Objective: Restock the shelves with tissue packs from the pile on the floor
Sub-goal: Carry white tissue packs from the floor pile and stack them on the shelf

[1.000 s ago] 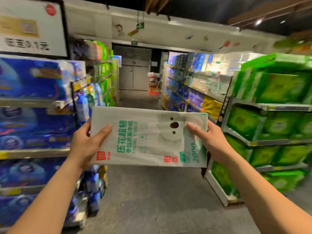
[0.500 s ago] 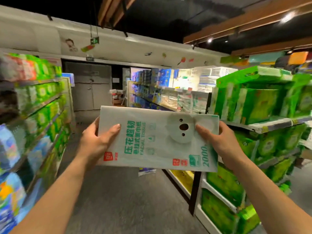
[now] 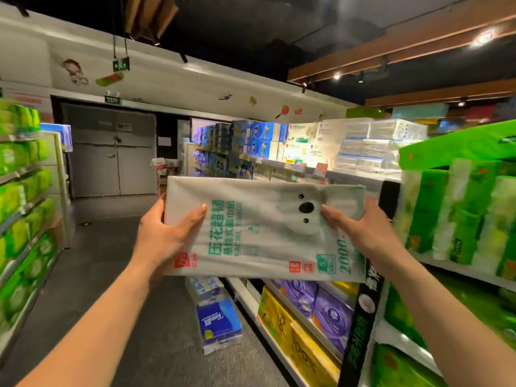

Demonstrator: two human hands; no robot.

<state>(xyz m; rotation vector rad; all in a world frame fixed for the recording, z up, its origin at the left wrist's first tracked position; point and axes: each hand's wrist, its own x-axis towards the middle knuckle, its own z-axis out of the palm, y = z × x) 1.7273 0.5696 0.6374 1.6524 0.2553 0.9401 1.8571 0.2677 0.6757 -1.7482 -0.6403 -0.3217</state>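
Tissue pack (image 3: 265,236), white with green lettering and a koala face, hangs in mid-air over the aisle, its front turned toward me and its long side nearly level. I have it by both short ends. My left hand (image 3: 164,236) clasps the left end with the thumb laid across the printed face and the fingers hidden behind. My right hand (image 3: 360,233) clasps the right end, thumb just beside the koala's nose.

Below the pack, blue tissue packs (image 3: 219,322) stand on the grey floor (image 3: 111,275) against the foot of the right shelving. That shelving's low tier holds yellow and purple packs (image 3: 304,311); near right, green packs (image 3: 460,216) fill a shelf. More green packs (image 3: 22,191), blurred, line the left shelves. Far down the aisle are grey double doors (image 3: 111,160), with blue boxes (image 3: 251,141) shelved to their right.
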